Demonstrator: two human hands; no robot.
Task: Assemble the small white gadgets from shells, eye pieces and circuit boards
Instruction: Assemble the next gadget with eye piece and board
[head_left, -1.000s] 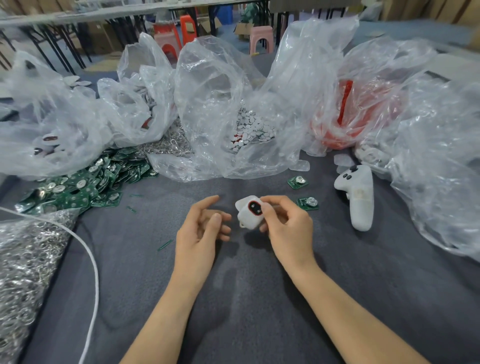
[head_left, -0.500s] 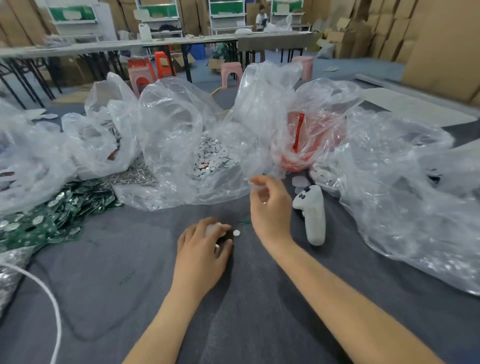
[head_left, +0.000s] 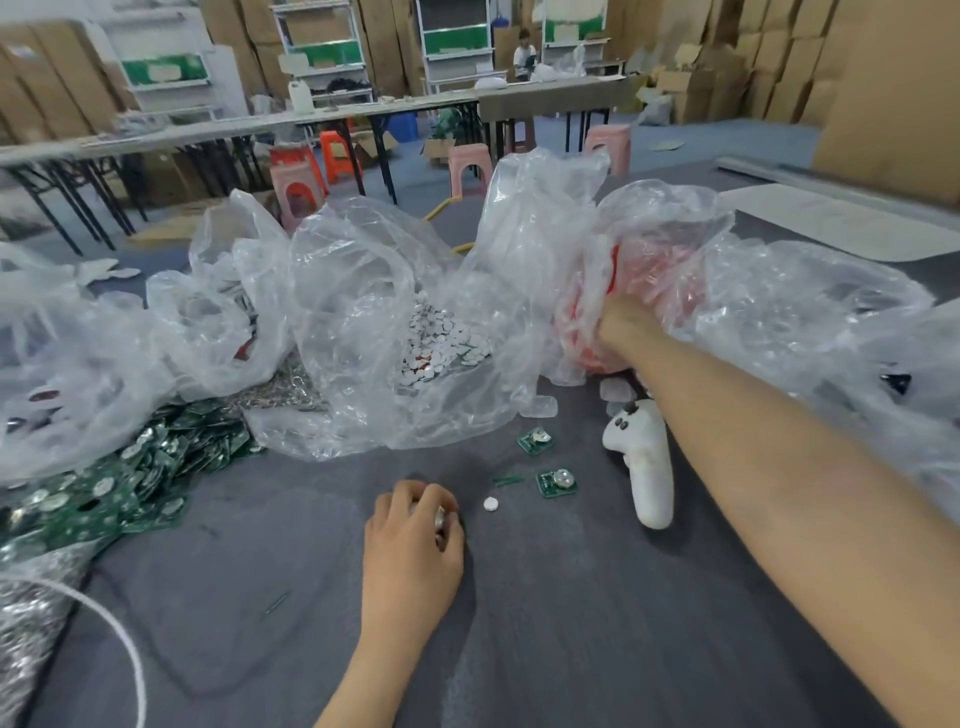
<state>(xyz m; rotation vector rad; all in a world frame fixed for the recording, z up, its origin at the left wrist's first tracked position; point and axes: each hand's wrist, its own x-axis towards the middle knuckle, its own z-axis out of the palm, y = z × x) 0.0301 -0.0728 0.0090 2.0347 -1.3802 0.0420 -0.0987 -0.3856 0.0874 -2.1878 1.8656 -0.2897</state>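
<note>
On the grey worktop (head_left: 571, 649) a white controller (head_left: 644, 457) lies on its side, and everything else is placed from it. Well to its left, nearer the person, the left hand (head_left: 413, 535) lies knuckles up with its fingers curled round a gadget (head_left: 439, 519), which is mostly hidden beneath them. Between that hand and the controller lie a small white disc (head_left: 490, 503) and two loose circuit boards (head_left: 556, 482), all apart from one another. Just behind the controller, the right hand (head_left: 623, 322) reaches into a clear bag with red contents (head_left: 654, 270); its fingers are buried in the plastic, so whether it grips anything cannot be told. Left of the controller and further back, another clear bag holds white discs (head_left: 441, 338). Far to the left, a heap of green boards (head_left: 119, 483) spreads over the worktop.
</note>
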